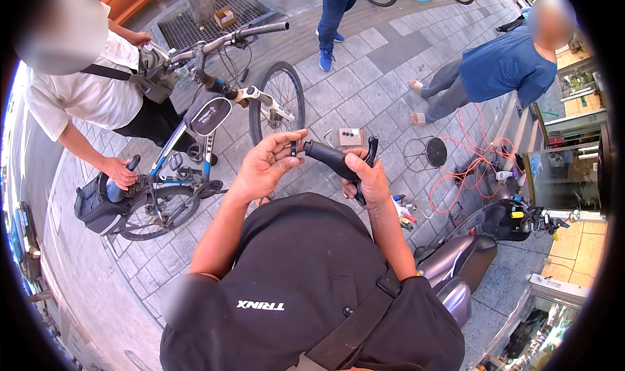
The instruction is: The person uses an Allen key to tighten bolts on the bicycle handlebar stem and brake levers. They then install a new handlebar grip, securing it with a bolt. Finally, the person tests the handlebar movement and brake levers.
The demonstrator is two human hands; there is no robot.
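Observation:
In front of my chest, my right hand [372, 182] is closed around a black bicycle handlebar grip [327, 159]. A curved black bar end [373, 148] sticks out from it above and below my fingers. The grip's narrower end points left, toward my left hand [262, 169]. Between the thumb and fingers of that hand is a small black ring [294, 148], just short of the grip's tip. Whether ring and grip touch, I cannot tell.
A white and blue mountain bike [215, 110] stands at the left, beside a person in a white shirt [114, 104]. A small box [351, 137] lies on the paving ahead. To the right are a round stool [435, 152], a tangled orange hose [478, 153], scattered tools [405, 211] and a scooter [459, 263].

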